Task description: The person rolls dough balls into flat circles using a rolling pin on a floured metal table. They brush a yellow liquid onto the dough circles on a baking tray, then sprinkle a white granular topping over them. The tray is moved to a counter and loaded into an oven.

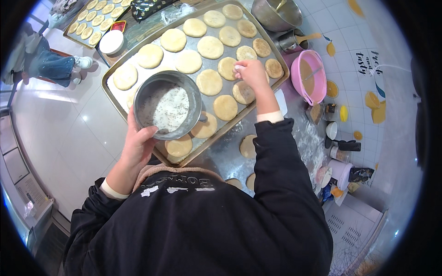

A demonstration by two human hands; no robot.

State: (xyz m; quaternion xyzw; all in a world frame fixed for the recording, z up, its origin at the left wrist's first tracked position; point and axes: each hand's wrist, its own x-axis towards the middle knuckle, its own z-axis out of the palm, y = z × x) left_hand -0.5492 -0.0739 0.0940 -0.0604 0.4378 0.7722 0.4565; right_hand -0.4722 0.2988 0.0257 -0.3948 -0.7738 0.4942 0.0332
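My left hand grips the rim and side of a round metal bowl over the lower left of a large baking tray. White flour with dark specks lies inside the bowl. Rows of flat round dough pieces cover the tray; those towards its far right end look browner or dusted with specks. My right hand hangs over the tray's right part, its fingertips pinched together beside a dough round. A little white shows at the fingertips; whether they hold flour is unclear.
A pink basin of brown batter, a metal pot with a wooden handle and a large metal bowl stand along the tiled wall. More dough rounds lie on the floured counter. A second tray and a person are at upper left.
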